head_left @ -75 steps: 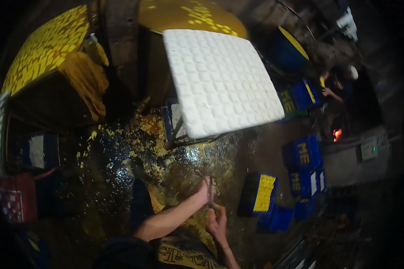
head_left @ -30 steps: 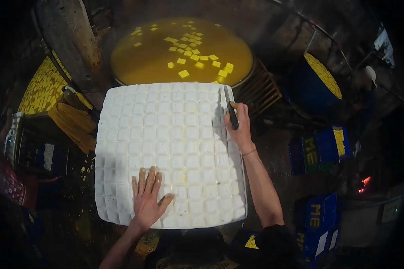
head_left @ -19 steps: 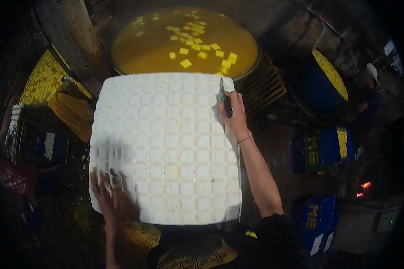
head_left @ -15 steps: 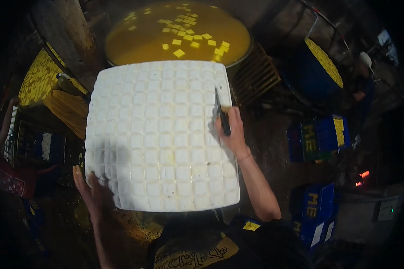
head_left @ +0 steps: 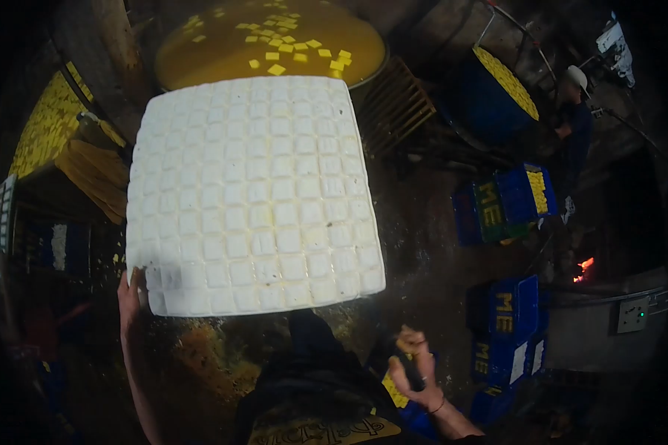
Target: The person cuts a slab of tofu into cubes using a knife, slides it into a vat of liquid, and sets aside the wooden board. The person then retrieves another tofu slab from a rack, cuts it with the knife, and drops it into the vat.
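Observation:
A large white slab of tofu [head_left: 252, 196], marked into a grid of squares, fills the middle of the view. At its lower left corner is my left hand [head_left: 128, 300], the thumb at the edge and the other fingers hidden, apparently beneath it. Lower right, apart from the slab, my right hand [head_left: 421, 371] is closed around the dark handle of a knife [head_left: 411, 373]; its blade is hard to make out. Just below that hand, yellow pieces [head_left: 395, 390] show in a blue crate.
Behind the slab stands a round vat of yellow liquid [head_left: 200, 55] with floating yellow squares. A wooden rack [head_left: 399, 107] and a blue tub [head_left: 490, 96] are to its right. Blue crates [head_left: 513, 308], a fire [head_left: 585, 268] and another person [head_left: 575, 122] are at the right.
My right hand has drawn the knife off the slab, down toward me. The slab appears higher and further left, with my left hand now at its corner. The whole view has shifted.

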Demonstrator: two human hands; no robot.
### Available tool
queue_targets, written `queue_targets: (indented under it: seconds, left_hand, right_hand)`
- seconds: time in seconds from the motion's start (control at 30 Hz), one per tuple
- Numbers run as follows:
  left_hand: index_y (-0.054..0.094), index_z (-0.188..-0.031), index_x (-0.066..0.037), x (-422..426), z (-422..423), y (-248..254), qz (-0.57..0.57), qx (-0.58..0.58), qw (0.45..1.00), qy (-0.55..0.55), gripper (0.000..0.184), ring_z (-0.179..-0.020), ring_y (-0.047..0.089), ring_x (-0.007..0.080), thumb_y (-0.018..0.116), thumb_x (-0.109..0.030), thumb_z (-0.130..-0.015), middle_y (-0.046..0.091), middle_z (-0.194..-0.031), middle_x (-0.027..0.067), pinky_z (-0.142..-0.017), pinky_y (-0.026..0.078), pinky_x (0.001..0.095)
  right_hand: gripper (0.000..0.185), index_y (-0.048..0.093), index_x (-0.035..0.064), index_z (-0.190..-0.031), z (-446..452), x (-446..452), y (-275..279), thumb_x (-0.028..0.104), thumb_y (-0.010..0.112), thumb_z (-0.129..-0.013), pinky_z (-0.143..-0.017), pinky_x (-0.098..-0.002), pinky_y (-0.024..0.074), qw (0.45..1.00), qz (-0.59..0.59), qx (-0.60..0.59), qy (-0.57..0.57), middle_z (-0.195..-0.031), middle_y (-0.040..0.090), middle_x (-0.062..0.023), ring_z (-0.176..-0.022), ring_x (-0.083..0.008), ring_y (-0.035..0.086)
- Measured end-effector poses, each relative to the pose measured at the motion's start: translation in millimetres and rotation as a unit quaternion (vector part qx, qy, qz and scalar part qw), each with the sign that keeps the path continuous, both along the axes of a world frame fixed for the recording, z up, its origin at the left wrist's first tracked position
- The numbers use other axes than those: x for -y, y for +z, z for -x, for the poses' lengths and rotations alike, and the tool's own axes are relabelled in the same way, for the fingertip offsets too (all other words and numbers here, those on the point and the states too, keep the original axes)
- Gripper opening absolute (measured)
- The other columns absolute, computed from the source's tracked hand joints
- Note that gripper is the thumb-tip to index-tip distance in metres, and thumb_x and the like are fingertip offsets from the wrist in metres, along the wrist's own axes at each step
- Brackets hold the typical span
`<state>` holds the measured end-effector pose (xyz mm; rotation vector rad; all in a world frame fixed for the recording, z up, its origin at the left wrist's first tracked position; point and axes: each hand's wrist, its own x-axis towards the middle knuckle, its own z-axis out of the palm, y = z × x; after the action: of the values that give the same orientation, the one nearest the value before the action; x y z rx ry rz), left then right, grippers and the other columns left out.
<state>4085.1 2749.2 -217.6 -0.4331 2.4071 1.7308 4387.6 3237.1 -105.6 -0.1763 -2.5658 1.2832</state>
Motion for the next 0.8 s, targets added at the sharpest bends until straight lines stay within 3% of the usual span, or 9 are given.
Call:
queue_targets:
  seconds: [0.07, 0.1, 0.27, 0.4, 0.43, 0.5, 0.63, 0.7, 0.8]
  left_hand:
    - [0.06, -0.118, -0.001, 11, 2, -4, -0.13, 0.025, 0.991, 0.011, 0.034, -0.099, 0.057, 0.0129, 0.055, -0.029, -0.1, 0.064, -0.108, 0.0079, -0.086, 0.045, 0.028]
    - [0.057, -0.117, -0.002, 12, 2, -3, -0.162, 0.02, 0.986, -0.016, 0.03, -0.096, 0.057, 0.0115, 0.055, -0.026, -0.099, 0.063, -0.104, 0.0056, -0.084, 0.046, 0.0277]
    - [0.035, -0.147, -0.002, -6, -11, -2, -0.219, -0.024, 0.975, 0.027, 0.056, -0.119, 0.052, 0.02, 0.054, -0.019, -0.097, 0.051, -0.136, 0.012, -0.1, 0.042, 0.0329]
    - [0.034, -0.147, -0.002, -6, -15, 0, -0.248, 0.016, 0.964, 0.093, 0.057, -0.121, 0.05, 0.0199, 0.055, -0.016, -0.096, 0.051, -0.136, 0.0114, -0.101, 0.041, 0.0329]
    - [0.035, -0.147, -0.002, 1, -16, -11, -0.187, -0.023, 0.982, 0.024, 0.058, -0.123, 0.05, 0.0203, 0.056, -0.017, -0.095, 0.051, -0.137, 0.0116, -0.102, 0.041, 0.0331]
    - [0.035, -0.147, -0.002, 13, -14, -26, -0.124, -0.06, 0.99, -0.043, 0.058, -0.124, 0.049, 0.0208, 0.056, -0.018, -0.095, 0.05, -0.137, 0.0118, -0.103, 0.041, 0.0333]
    - [0.037, -0.147, -0.002, 15, -10, -15, -0.226, -0.019, 0.974, -0.006, 0.062, -0.126, 0.05, 0.0236, 0.057, -0.026, -0.094, 0.051, -0.138, 0.0134, -0.105, 0.04, 0.0362]
    - [0.037, -0.147, -0.001, 7, -5, -2, -0.275, 0.006, 0.961, -0.021, 0.063, -0.126, 0.05, 0.0245, 0.057, -0.029, -0.093, 0.051, -0.138, 0.0138, -0.105, 0.04, 0.0371]
    - [0.037, -0.147, -0.001, 14, -8, -12, -0.281, -0.005, 0.959, -0.028, 0.064, -0.125, 0.051, 0.0256, 0.057, -0.031, -0.093, 0.052, -0.137, 0.0135, -0.105, 0.039, 0.0379]
  right_hand:
    - [0.041, 0.051, -0.0023, -0.119, 61, -3, 17, 0.004, 0.067, -0.081, -0.094, -0.0392, 0.0476, 0.996, 0.033, 0.009, -0.085, -0.111, 0.059, -0.0199, -0.101, -0.0315, 0.062]
    - [0.042, 0.05, -0.0034, -0.12, 106, -15, 19, 0.005, 0.065, -0.082, -0.087, -0.0357, 0.0502, 0.997, 0.026, -0.059, -0.03, -0.112, 0.058, -0.0198, -0.096, -0.0303, 0.064]
    - [0.032, 0.054, -0.0002, -0.112, 354, -53, -25, 0.006, 0.062, -0.082, -0.074, -0.0371, 0.0495, 0.976, -0.074, -0.201, -0.031, -0.096, 0.057, -0.019, -0.084, -0.0361, 0.06]
    - [0.03, 0.054, -0.0001, -0.108, 468, -56, -40, 0.006, 0.064, -0.081, -0.091, -0.0467, 0.0416, 0.969, -0.077, -0.234, -0.02, -0.099, 0.055, -0.02, -0.099, -0.0393, 0.053]
    - [0.028, 0.054, 0.0007, -0.106, 486, -56, -44, 0.007, 0.065, -0.081, -0.093, -0.0483, 0.0395, 0.968, -0.111, -0.225, -0.015, -0.098, 0.056, -0.0193, -0.099, -0.039, 0.053]
    - [0.027, 0.053, 0.0015, -0.104, 501, -57, -51, 0.007, 0.066, -0.081, -0.095, -0.05, 0.0373, 0.966, -0.146, -0.215, -0.007, -0.097, 0.056, -0.0187, -0.099, -0.0387, 0.053]
    - [0.026, 0.052, 0.0017, -0.102, 484, -54, -51, 0.007, 0.067, -0.081, -0.093, -0.0513, 0.0364, 0.967, -0.162, -0.196, 0.0, -0.095, 0.056, -0.0183, -0.097, -0.038, 0.051]
    - [0.027, 0.054, -0.0002, -0.106, 445, -48, -55, 0.004, 0.063, -0.081, -0.084, -0.0435, 0.0434, 0.967, -0.143, -0.209, 0.011, -0.096, 0.054, -0.0205, -0.096, -0.0393, 0.051]
    - [0.028, 0.053, -0.0024, -0.108, 352, -23, -51, 0.003, 0.061, -0.081, -0.083, -0.0436, 0.0441, 0.977, -0.127, -0.17, 0.004, -0.094, 0.051, -0.0216, -0.088, -0.0408, 0.052]
